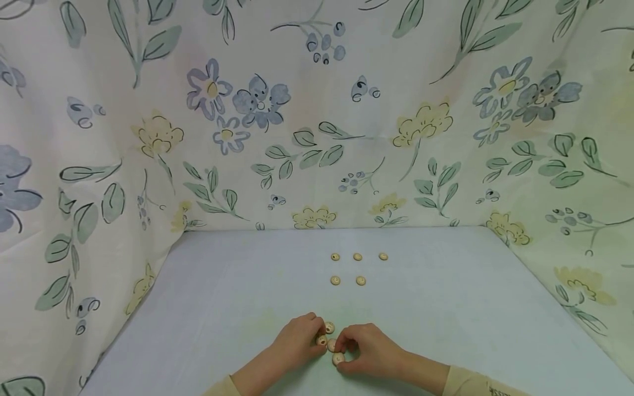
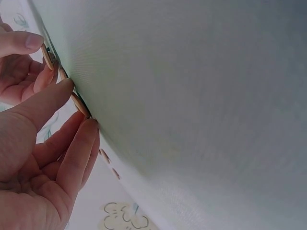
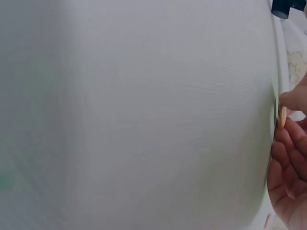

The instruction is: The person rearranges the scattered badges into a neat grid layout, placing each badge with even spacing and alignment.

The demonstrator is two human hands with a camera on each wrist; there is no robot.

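Four of the small round wooden discs with dark marks would be too exact, so several lie bunched near the front of the table. My left hand (image 1: 300,340) pinches one wooden disc (image 1: 322,340) between thumb and fingers; the left wrist view shows that disc (image 2: 80,104) edge-on. With thumb and fingertips, my right hand (image 1: 371,352) grips another disc (image 1: 338,359), seen from the side in the right wrist view (image 3: 283,117). Between the hands sits a third disc (image 1: 332,345), close to the right fingertips. Just beyond the left fingers lies one more disc (image 1: 329,328).
Farther back on the white tabletop (image 1: 238,286) lie two rows of similar discs: a back row of three, including a left one (image 1: 335,257), and a front pair, including a right one (image 1: 361,280). Flower-patterned cloth (image 1: 317,165) surrounds the back and sides.
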